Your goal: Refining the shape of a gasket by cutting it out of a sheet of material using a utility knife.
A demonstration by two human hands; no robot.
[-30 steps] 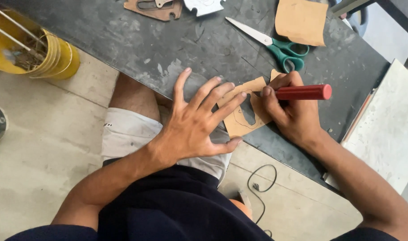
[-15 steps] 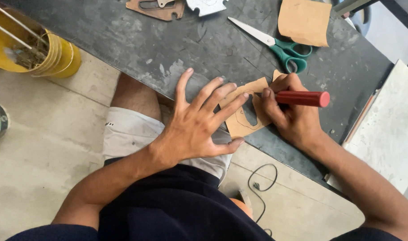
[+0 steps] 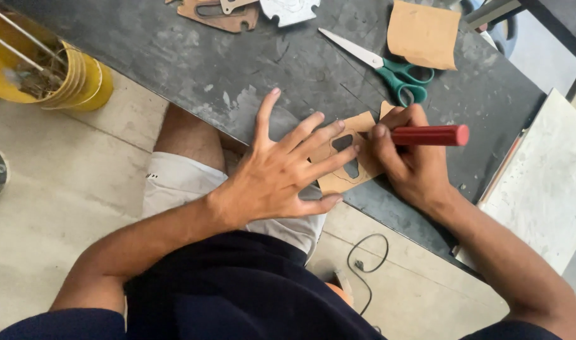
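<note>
Brown cardboard cutout with shaped holes (image 3: 344,160) lies flat on the dark worktop (image 3: 193,56), pinned under left hand (image 3: 282,173), fingers spread wide; right hand (image 3: 414,164) just beside it, fist closed around red cylindrical marker (image 3: 429,135); green-handled scissors (image 3: 389,68) beyond right hand.

soft, even daylight, fairly bright, no hard glare. faint shadow under the spread left hand (image 3: 282,173) on the dark table (image 3: 175,56). dull sheen across the scuffed tabletop. pale board (image 3: 546,189) at right nearly washed out. sharp centre, slight softness and wide-angle stretch toward corners.
</note>
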